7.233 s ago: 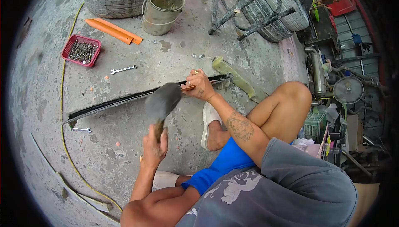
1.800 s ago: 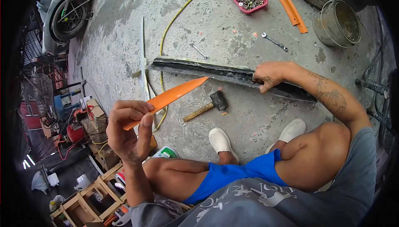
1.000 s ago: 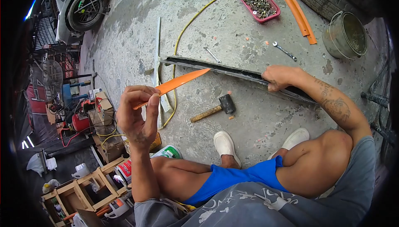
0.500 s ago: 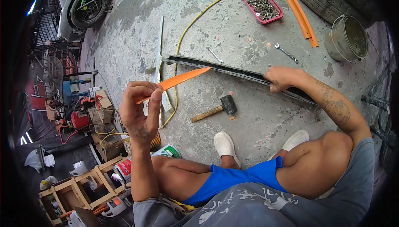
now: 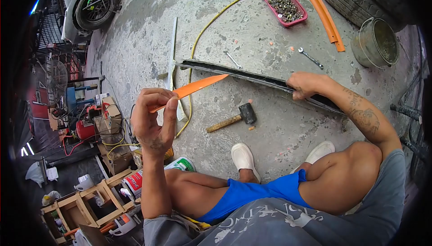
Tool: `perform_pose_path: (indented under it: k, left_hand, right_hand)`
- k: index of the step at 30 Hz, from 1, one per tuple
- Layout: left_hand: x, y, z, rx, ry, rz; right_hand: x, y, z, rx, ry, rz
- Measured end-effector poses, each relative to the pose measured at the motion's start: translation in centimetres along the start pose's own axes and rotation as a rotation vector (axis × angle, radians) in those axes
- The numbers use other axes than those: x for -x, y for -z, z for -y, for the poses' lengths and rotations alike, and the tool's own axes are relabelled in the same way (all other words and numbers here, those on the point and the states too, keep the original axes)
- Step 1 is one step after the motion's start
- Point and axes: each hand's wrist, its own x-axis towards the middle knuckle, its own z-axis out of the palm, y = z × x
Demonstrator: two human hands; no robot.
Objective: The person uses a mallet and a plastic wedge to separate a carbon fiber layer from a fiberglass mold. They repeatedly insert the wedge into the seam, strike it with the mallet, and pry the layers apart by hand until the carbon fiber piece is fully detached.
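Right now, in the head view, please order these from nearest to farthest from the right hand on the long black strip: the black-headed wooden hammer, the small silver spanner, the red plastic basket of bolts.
From the right hand:
1. Small silver spanner, just beyond the hand, on the concrete.
2. Black-headed wooden hammer, on the person's side of the long black strip, to the left.
3. Red plastic basket of bolts, far at the top, near the tyre.

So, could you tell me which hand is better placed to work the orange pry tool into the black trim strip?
Probably the left hand: it already pinches the orange pry tool, tip toward the black trim strip. The right hand grips that strip.
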Motion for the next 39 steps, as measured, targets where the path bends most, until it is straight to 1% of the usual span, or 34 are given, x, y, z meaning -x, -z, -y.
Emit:
perform_pose_path:
  k: [3,5,9,11,14,16,18,20,21,23,27,28,29,30,32,33,34,36,37,39]
  left_hand:
    - [0.0,-0.1,0.3,0.018,-0.022,-0.048]
    - [0.0,0.0,0.5,0.043,0.003,-0.070]
    - [-0.1,-0.1,0.8,-0.010,-0.013,-0.045]
    - [-0.1,-0.5,0.7,-0.040,-0.013,0.006]
    - [0.0,-2.2,-0.5,-0.195,-0.106,0.195]
    - [0.2,-3.5,-1.1,-0.167,-0.126,0.272]
    - [-0.4,-4.5,-2.1,-0.258,-0.231,0.369]
    - [-1.1,-6.0,-3.1,-0.281,-0.264,0.470]
    - [-1.1,-6.7,-3.3,-0.293,-0.257,0.469]
    - [-1.2,-8.3,-3.3,-0.266,-0.270,0.547]
    - [-1.2,-10.8,-3.3,-0.301,-0.264,0.507]
    - [-1.0,-11.9,-4.0,-0.307,-0.291,0.542]
    - [-0.8,-13.2,-4.4,-0.292,-0.323,0.588]
    - [-0.6,-14.0,-4.6,-0.300,-0.321,0.578]
    - [-0.2,-15.6,-4.8,-0.350,-0.295,0.585]
    - [-0.5,-16.0,-5.1,-0.376,-0.241,0.580]
    - [-0.8,-16.0,-5.1,-0.376,-0.245,0.582]
    - [-1.1,-15.7,-5.1,-0.311,-0.200,0.522]
    - [-1.2,-15.1,-5.1,-0.300,-0.183,0.512]
    - [-1.4,-13.7,-4.4,-0.283,-0.165,0.497]
  right_hand:
    - [0.2,0.3,0.2,-0.021,-0.007,-0.006]
    - [0.3,0.5,0.4,-0.017,-0.015,0.001]
    - [0.2,0.4,0.4,-0.003,-0.020,0.008]
    - [0.0,0.2,0.2,-0.012,-0.019,0.004]
    - [0.0,0.3,0.2,-0.019,-0.008,0.000]
    - [0.3,0.4,0.3,-0.016,0.005,0.003]
    - [0.5,0.6,0.6,-0.004,-0.002,-0.006]
    - [0.6,0.7,0.5,-0.016,-0.005,-0.015]
    - [0.6,0.5,0.5,-0.029,-0.011,-0.020]
    - [0.5,0.1,0.6,-0.011,-0.010,-0.034]
    - [0.7,-0.6,0.4,-0.014,-0.033,-0.077]
    - [0.4,-0.2,0.7,0.010,0.001,-0.084]
    - [0.7,-0.6,0.7,0.003,-0.022,-0.102]
    - [1.1,-0.5,0.9,-0.006,-0.051,-0.123]
    - [1.5,-0.6,1.0,-0.030,-0.068,-0.130]
    - [1.6,-0.7,1.0,-0.064,-0.088,-0.136]
    - [1.8,-0.8,1.0,-0.066,-0.089,-0.139]
    - [2.4,-1.3,1.1,-0.095,-0.144,-0.211]
    - [2.7,-1.6,1.2,-0.094,-0.146,-0.201]
    - [3.3,-2.4,1.3,-0.177,-0.184,-0.273]
